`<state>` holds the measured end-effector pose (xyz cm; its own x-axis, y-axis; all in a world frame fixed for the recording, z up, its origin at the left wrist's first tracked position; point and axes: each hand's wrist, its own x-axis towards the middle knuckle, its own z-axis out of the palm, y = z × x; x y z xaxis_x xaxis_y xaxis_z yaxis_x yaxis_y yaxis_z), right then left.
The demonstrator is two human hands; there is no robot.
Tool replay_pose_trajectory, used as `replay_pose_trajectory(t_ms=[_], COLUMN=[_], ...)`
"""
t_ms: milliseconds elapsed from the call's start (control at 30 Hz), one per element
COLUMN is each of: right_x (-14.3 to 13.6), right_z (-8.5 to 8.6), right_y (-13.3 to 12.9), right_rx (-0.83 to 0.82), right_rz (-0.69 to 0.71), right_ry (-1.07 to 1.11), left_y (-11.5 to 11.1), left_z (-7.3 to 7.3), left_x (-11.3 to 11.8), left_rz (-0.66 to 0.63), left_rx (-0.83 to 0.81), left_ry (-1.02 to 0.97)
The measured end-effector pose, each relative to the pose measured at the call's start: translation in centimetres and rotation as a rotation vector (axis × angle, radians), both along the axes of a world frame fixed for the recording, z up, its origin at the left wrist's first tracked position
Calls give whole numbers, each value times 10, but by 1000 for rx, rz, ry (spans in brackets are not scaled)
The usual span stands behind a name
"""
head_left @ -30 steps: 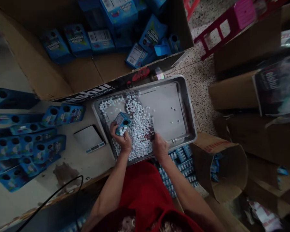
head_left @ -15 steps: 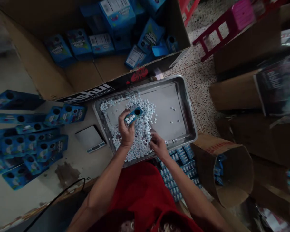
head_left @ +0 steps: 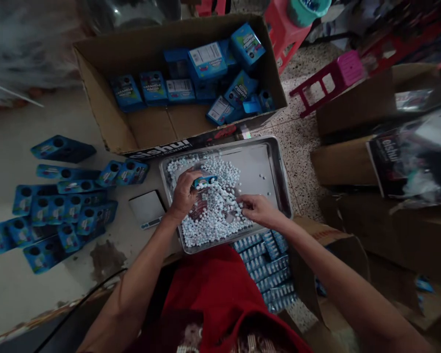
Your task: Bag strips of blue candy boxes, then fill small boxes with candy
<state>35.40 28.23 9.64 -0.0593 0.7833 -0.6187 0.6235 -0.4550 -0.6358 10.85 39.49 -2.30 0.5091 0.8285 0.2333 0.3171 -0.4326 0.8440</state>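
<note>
My left hand [head_left: 186,192] is closed round a small blue candy box [head_left: 205,181], tilted low over the metal tray [head_left: 284,189]. White candies lie at the box's opening and just outside it. Beneath spreads a heap of small round white candies [head_left: 209,229], covering the tray's left and middle parts. At the heap's right edge is my right hand [head_left: 255,208], fingers bent and pressed together near the candies. Whether anything sits between those fingertips is hidden.
A digital scale [head_left: 147,208] lies left of the tray. Several blue boxes [head_left: 64,208] stand farther left. Behind the tray, a large cardboard carton [head_left: 152,130] holds more blue boxes. Blue-and-white packs [head_left: 266,269] are stacked below the tray's near edge. A pink stool [head_left: 329,83] is on the floor.
My left hand has tipped the candy box over, and candies now show at its opening. The right hand has moved right along the heap. The camera view has shifted.
</note>
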Motion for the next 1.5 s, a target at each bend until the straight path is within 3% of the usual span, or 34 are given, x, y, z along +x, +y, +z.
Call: replay_pose_trajectory(t_ms=[200, 333, 533, 667, 767, 867, 967, 1033, 1167, 1333, 1500], right_x=[-3, -9, -8, 5, 23, 42, 54, 54, 32, -23, -68], right_z=[32, 39, 40, 42, 20, -22, -65, -86, -110, -127, -144], right_y=[40, 53, 54, 33, 3, -23, -31, -26, -15, -36, -61], right_rx=[-149, -230, -267, -192, -86, 3, 28, 52, 61, 30, 57], right_rz=[154, 161, 153, 139, 104, -29, -130, -116, -26, 38, -152], right_ry=[-80, -40, 30, 33, -96, -414, -768, -857, -818, -649, -412], left_y=[2, -2, -3, -2, -6, -11, -16, -21, -43, -75, -76], left_z=[-7, -14, -11, -3, -6, -20, -41, -54, -71, -71, -64], left_x=[-8, -9, -16, -25, -29, -25, -16, -7, 17, 57, 96], left_rz=[-82, -76, -84, -65, 148, 267, 330, 410, 591, 654, 594], left_rx=[19, -5, -15, -13, -6, -3, -8, -28, -71, -73, -152], left_ry=[60, 64, 101, 171, 131, 9, -89, -110, -114, -66, -96])
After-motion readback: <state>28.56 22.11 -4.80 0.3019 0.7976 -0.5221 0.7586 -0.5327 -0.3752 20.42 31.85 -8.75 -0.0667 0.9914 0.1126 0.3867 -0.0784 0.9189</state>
